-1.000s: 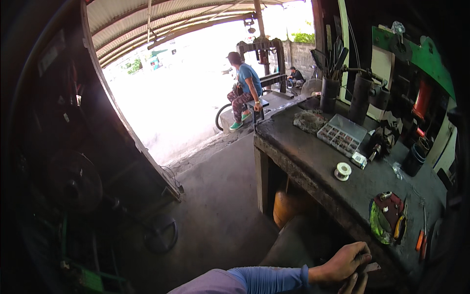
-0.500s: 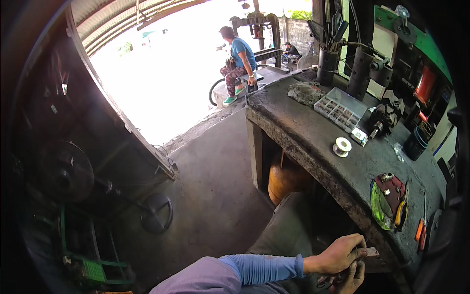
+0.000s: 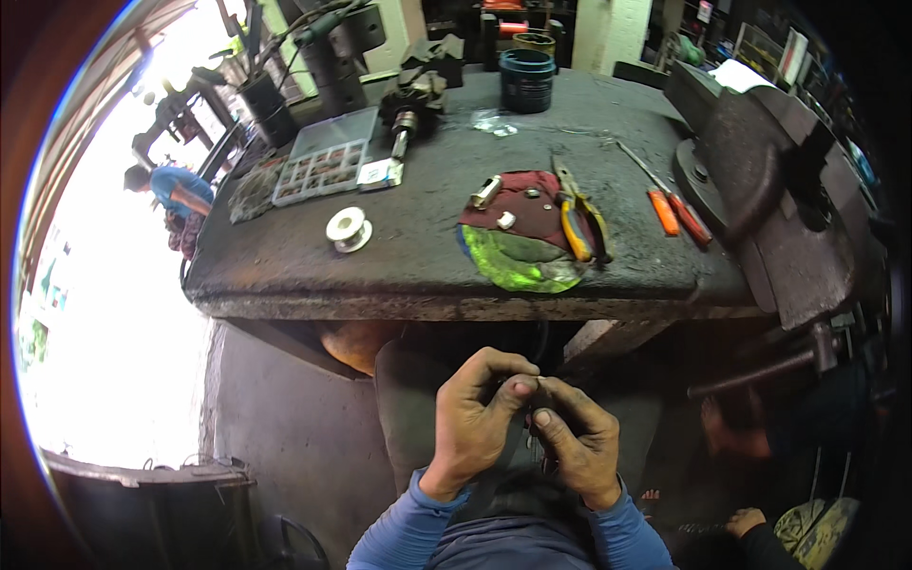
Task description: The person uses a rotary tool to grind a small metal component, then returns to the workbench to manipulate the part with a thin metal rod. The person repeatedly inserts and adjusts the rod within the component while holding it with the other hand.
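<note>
My left hand [image 3: 477, 416] and my right hand [image 3: 581, 439] meet in front of the bench's near edge, over my lap. Thumbs and fingers of both are pinched together, their tips almost touching. Whatever small thing they hold is hidden by the fingers. Beyond them on the workbench [image 3: 408, 247] lies a maroon and lime-green cloth [image 3: 522, 261]. On the cloth are yellow-handled pliers [image 3: 575, 228], a small metal cylinder [image 3: 486, 193] and a few small pieces. To its left stands a white spool of wire [image 3: 349, 230].
Toward the back left is a compartment box [image 3: 323, 171]; a dark bucket [image 3: 527, 81] stands at the back. Orange-handled screwdrivers [image 3: 663, 212] lie near a large bench vise [image 3: 788, 204], whose handle [image 3: 760, 373] juts out. Another person's hand [image 3: 746, 521] shows at lower right.
My view has swung right to face the bench, so both hands now appear near the middle. The small flat piece that showed at my left fingertips is now out of sight.
</note>
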`<act>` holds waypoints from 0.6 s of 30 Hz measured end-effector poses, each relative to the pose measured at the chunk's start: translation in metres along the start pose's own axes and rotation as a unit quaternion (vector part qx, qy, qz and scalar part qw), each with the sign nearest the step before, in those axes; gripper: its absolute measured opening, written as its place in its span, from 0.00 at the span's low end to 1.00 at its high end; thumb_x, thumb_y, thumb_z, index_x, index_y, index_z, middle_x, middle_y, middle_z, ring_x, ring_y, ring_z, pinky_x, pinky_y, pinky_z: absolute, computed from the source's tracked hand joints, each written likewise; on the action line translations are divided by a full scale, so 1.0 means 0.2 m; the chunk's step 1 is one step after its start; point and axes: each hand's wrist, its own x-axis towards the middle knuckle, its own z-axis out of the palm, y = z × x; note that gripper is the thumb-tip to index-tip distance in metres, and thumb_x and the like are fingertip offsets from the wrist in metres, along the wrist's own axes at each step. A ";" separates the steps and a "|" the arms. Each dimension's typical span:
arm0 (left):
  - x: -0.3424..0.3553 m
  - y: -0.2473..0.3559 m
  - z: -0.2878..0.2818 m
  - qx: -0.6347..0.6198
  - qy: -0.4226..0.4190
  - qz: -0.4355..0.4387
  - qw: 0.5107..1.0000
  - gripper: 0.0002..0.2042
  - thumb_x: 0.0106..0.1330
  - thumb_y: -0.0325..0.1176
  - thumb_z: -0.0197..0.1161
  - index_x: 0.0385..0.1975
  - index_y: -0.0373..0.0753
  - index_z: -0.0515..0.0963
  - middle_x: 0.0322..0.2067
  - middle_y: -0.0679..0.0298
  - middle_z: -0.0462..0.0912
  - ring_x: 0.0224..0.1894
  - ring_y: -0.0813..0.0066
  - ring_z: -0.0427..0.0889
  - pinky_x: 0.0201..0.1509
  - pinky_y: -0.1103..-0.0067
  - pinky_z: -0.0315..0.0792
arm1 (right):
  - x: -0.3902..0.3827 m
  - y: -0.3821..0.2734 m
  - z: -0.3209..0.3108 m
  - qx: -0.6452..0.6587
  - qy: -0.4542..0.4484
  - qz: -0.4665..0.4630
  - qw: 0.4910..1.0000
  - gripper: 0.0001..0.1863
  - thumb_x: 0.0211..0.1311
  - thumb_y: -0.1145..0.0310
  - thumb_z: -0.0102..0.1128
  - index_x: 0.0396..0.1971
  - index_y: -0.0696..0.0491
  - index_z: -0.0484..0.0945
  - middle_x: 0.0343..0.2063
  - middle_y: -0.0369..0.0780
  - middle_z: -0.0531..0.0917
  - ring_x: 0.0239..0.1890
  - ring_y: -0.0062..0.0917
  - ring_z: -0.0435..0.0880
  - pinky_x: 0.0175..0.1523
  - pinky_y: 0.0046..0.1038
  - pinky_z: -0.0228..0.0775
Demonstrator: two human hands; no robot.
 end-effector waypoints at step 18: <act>-0.07 0.14 0.01 0.106 -0.039 0.054 0.992 0.27 0.59 0.22 0.79 0.55 0.28 0.72 0.36 0.52 0.88 0.39 0.77 0.87 0.45 0.81 0.83 | 0.43 -0.71 -0.39 -0.083 0.234 -0.323 0.913 0.22 0.73 0.69 0.63 0.65 0.55 0.78 0.32 0.38 0.85 0.20 0.10 0.71 0.24 0.13 0.61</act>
